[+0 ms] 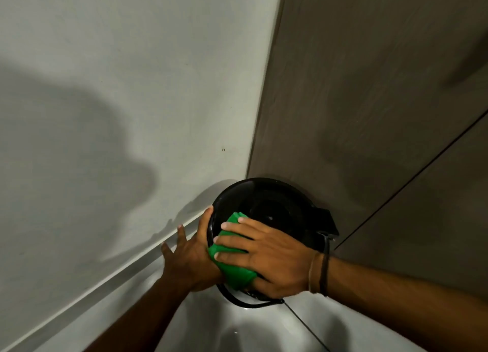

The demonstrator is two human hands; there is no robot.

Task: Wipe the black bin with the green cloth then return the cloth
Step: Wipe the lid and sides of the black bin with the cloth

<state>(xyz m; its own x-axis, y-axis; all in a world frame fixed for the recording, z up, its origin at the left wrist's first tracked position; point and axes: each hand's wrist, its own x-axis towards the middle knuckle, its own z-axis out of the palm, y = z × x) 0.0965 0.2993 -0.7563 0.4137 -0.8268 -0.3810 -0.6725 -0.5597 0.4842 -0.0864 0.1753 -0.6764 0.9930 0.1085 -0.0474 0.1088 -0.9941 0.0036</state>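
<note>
Bin (274,209) stands in the corner at 12 o'clock from the hands, open top facing the camera. Left hand (194,254), at 9 o'clock of the bin, spreads its fingers around the outer wall, apparently to steady it. Right hand (266,256) lies flat, fingers extended, pressing the cloth (232,262) over the near rim at 7 o'clock, presumably to wipe.
</note>
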